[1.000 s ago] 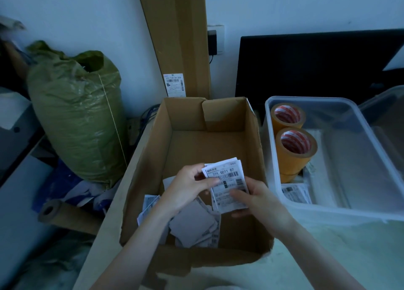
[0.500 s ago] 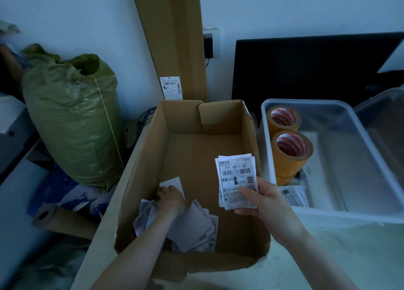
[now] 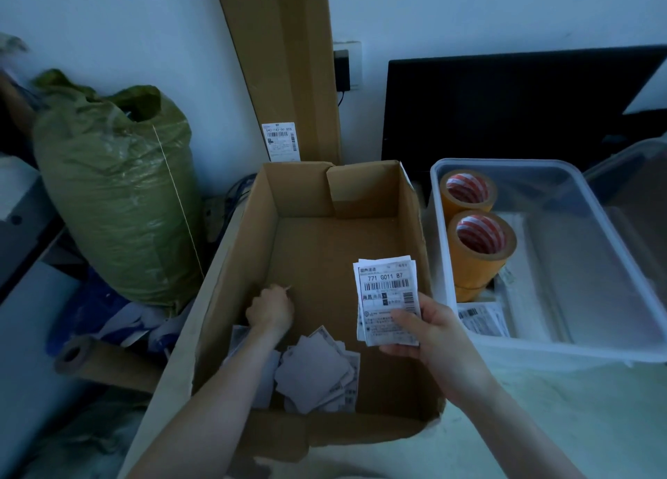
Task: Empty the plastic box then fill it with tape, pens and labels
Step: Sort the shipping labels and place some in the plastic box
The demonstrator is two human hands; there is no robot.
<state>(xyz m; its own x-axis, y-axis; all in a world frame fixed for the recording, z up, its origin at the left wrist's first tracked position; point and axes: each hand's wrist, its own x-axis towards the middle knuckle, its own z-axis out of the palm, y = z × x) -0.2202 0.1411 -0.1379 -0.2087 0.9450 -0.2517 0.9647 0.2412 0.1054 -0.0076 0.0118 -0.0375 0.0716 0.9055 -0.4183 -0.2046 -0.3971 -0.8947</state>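
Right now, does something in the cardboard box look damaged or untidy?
Yes. The cardboard box has a torn near right corner, and loose labels lie scattered, overlapping, on its floor near the left hand.

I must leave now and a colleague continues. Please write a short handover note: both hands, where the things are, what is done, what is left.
Right hand holds a stack of labels above the cardboard box.
Left hand is down inside that box, fingers curled; contents unclear.
Loose labels lie on its floor.
Plastic box holds two tape rolls and some labels.
Left: move remaining labels over; no pens visible.
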